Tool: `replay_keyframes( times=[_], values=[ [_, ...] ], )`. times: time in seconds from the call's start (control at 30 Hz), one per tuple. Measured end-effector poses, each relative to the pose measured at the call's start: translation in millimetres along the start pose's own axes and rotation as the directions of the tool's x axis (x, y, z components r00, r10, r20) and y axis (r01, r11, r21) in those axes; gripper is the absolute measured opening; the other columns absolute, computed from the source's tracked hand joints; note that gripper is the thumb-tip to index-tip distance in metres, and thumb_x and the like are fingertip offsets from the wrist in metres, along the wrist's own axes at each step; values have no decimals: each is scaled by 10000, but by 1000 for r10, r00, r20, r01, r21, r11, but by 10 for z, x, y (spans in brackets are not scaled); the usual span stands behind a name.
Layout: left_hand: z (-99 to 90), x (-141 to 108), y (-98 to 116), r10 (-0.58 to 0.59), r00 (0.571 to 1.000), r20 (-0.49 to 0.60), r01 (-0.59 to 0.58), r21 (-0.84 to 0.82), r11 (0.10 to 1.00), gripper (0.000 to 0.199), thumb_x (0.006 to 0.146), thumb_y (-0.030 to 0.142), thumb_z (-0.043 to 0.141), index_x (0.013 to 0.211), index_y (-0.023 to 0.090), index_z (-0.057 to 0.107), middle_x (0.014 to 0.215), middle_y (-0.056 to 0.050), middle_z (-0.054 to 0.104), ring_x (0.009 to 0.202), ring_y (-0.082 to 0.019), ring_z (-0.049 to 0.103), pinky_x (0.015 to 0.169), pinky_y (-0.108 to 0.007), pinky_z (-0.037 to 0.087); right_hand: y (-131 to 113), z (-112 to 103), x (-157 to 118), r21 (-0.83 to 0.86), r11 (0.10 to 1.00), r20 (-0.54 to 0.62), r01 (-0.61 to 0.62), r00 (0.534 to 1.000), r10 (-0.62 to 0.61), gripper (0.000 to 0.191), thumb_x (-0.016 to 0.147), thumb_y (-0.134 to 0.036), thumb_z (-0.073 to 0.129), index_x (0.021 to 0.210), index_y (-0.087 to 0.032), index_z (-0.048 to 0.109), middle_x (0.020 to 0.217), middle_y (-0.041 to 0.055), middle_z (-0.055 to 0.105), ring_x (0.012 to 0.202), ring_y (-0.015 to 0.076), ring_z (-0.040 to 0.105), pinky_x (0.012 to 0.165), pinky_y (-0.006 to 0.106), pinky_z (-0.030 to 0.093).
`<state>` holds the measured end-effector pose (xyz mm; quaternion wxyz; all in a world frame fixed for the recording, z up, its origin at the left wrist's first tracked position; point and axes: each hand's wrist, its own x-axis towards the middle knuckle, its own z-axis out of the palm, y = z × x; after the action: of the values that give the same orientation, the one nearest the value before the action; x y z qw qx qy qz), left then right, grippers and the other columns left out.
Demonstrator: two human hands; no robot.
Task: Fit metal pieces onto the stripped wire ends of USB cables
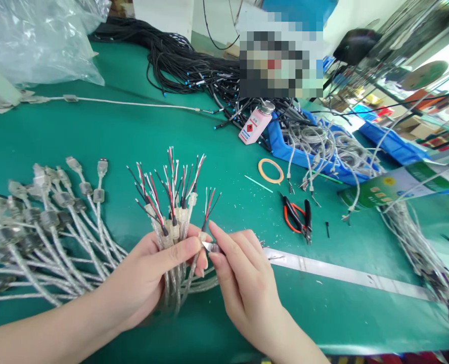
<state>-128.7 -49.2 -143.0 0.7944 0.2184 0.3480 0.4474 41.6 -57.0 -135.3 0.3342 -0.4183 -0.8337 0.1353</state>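
My left hand [152,268] is closed round a bundle of clear-jacketed cables [175,283], whose split ends with red, white, black and green wires point up. One cable end [205,222] stands apart at the right of the bundle, by my left thumb and fingertips. My right hand [243,278] pinches a small metal blade [211,246], its tip touching this cable just below the dark collar. The rest of the blade is hidden by my fingers. USB plugs [102,166] on grey cables lie to the left of my hands.
Ahead are black cables [164,55], a pink bottle [255,124] and a blue bin [281,144] of grey cables. A tape roll [270,160], cutters [307,222] and a metal strip [346,275] lie to the right. A plastic bag [38,45] sits at the back left.
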Motion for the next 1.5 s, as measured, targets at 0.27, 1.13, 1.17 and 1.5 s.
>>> replay_keyframes(
  times=[0.27,1.13,1.17,1.5],
  values=[
    [13,-9,22,3,999,40,-5,42,999,112,802,322,768,745,228,747,607,33,704,631,-105,594,633,-184,443,18,14,-1,-6,1000,-42,-16,999,16,335,959,-99,473,1276,-11,534,847,95,619,762,188,482,670,344,428],
    [-48,-77,-63,-4,1000,-29,19,521,853,237,803,507,689,932,330,776,805,13,659,805,-185,537,754,-294,398,56,-237,24,236,939,-790,-252,513,336,224,857,-165,661,1072,-227,640,946,46,565,690,137,527,624,316,424],
    [-42,-77,-66,-17,1000,-16,23,520,854,230,800,496,697,935,327,777,782,16,657,782,-180,532,735,-289,397,58,-247,23,264,927,-763,-265,531,369,164,870,-190,650,1030,-223,653,916,45,582,681,141,535,615,315,426],
    [-49,-57,-80,-85,995,51,43,545,838,239,793,478,720,927,290,782,796,10,687,746,-167,546,703,-264,428,54,-391,-27,751,527,44,-399,826,563,205,964,-270,536,1103,-229,680,752,6,652,466,56,419,425,212,337]
  ],
)
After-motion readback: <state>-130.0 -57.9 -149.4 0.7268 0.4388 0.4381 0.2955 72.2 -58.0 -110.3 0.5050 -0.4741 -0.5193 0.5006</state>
